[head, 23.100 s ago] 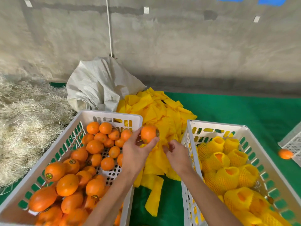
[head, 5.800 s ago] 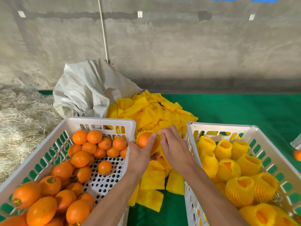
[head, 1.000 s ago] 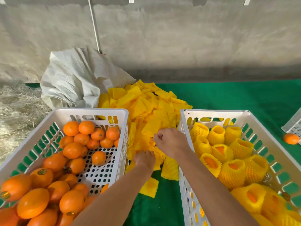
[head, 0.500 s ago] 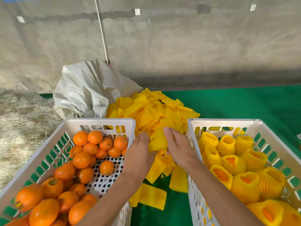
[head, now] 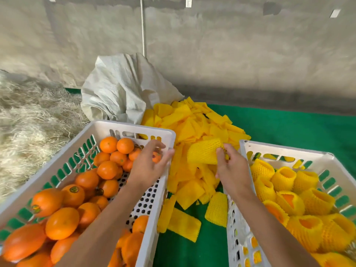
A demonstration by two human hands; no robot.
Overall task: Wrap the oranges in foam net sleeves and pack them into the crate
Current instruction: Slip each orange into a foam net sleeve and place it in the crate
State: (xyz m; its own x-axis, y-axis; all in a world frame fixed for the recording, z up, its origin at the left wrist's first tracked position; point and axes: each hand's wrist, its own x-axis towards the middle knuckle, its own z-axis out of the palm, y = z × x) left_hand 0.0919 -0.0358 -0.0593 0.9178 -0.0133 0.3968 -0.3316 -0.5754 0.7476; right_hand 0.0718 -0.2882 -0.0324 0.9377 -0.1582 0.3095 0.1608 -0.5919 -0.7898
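Left hand [head: 149,166], fingers spread and empty, has swung off the sleeve pile to an orange [head: 156,157] beneath it; right hand [head: 230,166] now pinches one foam sleeve [head: 205,154] alone — wrapping next.

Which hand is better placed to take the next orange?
The left hand: it is open over the bare oranges in their crate, while the right hand grips a foam sleeve.

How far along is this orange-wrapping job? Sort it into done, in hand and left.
Done: oranges in yellow foam net sleeves sit in the right white plastic crate. In hand: the right hand pinches an empty yellow foam sleeve; the left hand reaches over bare oranges in the left white crate. Left: many bare oranges remain.
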